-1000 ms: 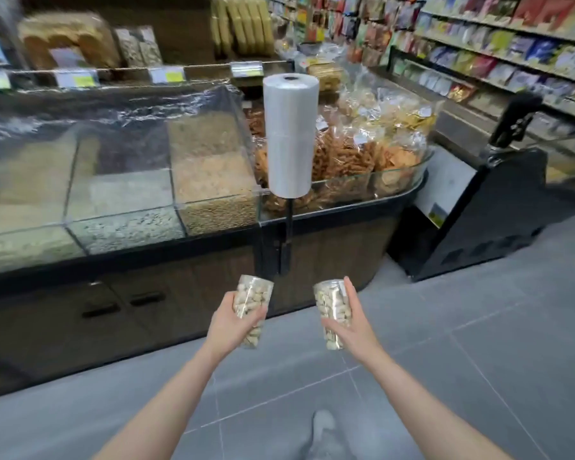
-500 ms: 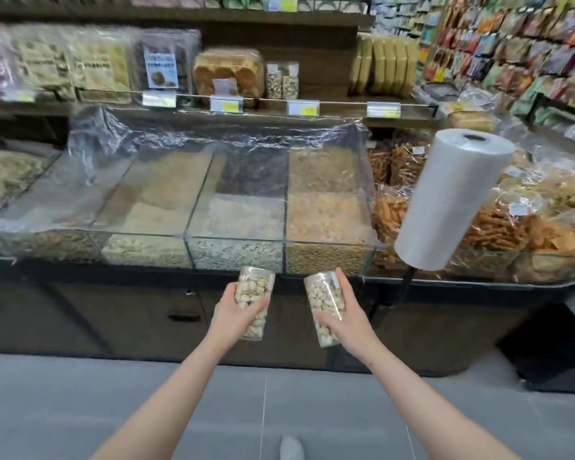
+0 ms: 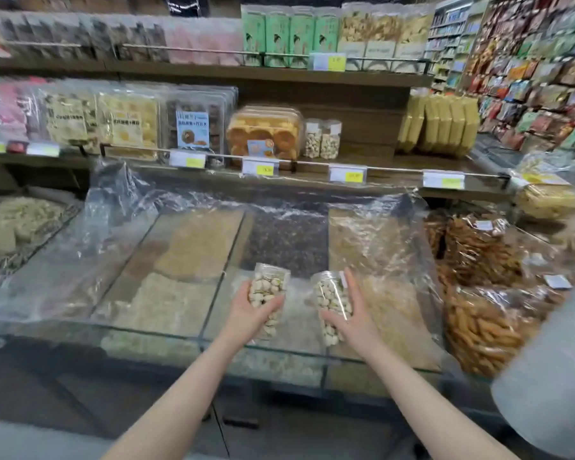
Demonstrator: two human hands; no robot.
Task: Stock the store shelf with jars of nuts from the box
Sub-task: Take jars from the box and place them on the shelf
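Note:
My left hand (image 3: pixel 251 310) grips a clear jar of pale nuts (image 3: pixel 269 290), held upright over the glass bulk bins. My right hand (image 3: pixel 352 310) grips a second clear jar of nuts (image 3: pixel 330 303), tilted slightly left. Both jars are raised side by side, a short gap between them. On the wooden middle shelf (image 3: pixel 372 161) behind the bins stand two matching jars of nuts (image 3: pixel 322 139), with bare shelf to their right. The box is not in view.
Glass bulk bins (image 3: pixel 213 330) of grains and seeds under plastic film lie between me and the shelf. A tub of pastries (image 3: pixel 264 132) stands left of the shelved jars, yellow packs (image 3: pixel 442 126) to the right. A roll of plastic bags (image 3: pixel 545 386) is at my lower right.
The view has swung left and up from the floor to the shelves. Both hands have risen with their jars, from in front of the counter to above the bins.

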